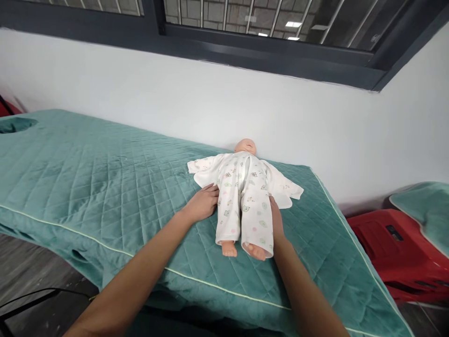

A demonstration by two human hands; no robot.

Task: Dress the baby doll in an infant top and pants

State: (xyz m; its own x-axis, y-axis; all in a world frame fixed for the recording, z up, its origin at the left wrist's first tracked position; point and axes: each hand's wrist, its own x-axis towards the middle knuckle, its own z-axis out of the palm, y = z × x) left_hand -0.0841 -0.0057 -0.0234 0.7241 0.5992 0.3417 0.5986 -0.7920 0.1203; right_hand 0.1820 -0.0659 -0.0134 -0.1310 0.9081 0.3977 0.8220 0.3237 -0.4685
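A baby doll lies on its back on a green quilted bed, head toward the wall, dressed in a white printed sleepsuit. Both bare feet stick out of the trouser legs. My left hand rests flat against the doll's left side at the hip, fingers stretched toward the cloth. My right hand lies along the other trouser leg, fingers partly tucked behind the cloth, with the thumb near the foot.
A white wall and a dark-framed window run behind the bed. A red plastic object stands at the right, beside another green-covered surface. A face hole is at the bed's far left end. Dark cables cross the floor at lower left.
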